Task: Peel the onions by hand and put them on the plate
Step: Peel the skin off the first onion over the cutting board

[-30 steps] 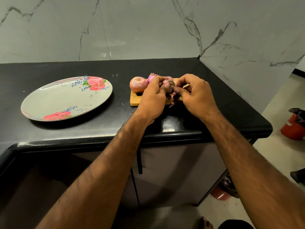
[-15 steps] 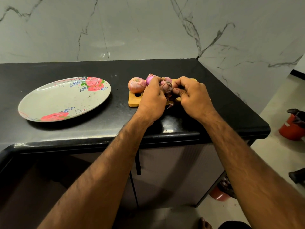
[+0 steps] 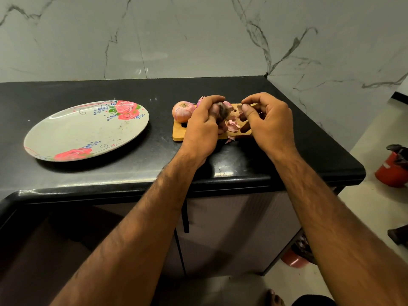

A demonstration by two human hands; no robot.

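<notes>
Counter (image 3: pixel 154 164) black, marble wall (image 3: pixel 176 40) | left hand (image 3: pixel 201 133) grips onion (image 3: pixel 223 110) | right hand (image 3: pixel 269 129) pinches peel (image 3: pixel 239 107)

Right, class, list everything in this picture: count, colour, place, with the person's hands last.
Plate: one, pale with pink roses, counter's left.
Counter: one, black, below the marble wall.
Cutting board: one, wooden, right of plate.
Whole onion: one, pinkish, board's left end.
Held onion: one, purplish, above the board.
Peel scraps: several, pink, on the board.
Bucket: one, red, floor at right.
Left hand: one, grips the held onion.
Right hand: one, pinches a peel bit.
</notes>
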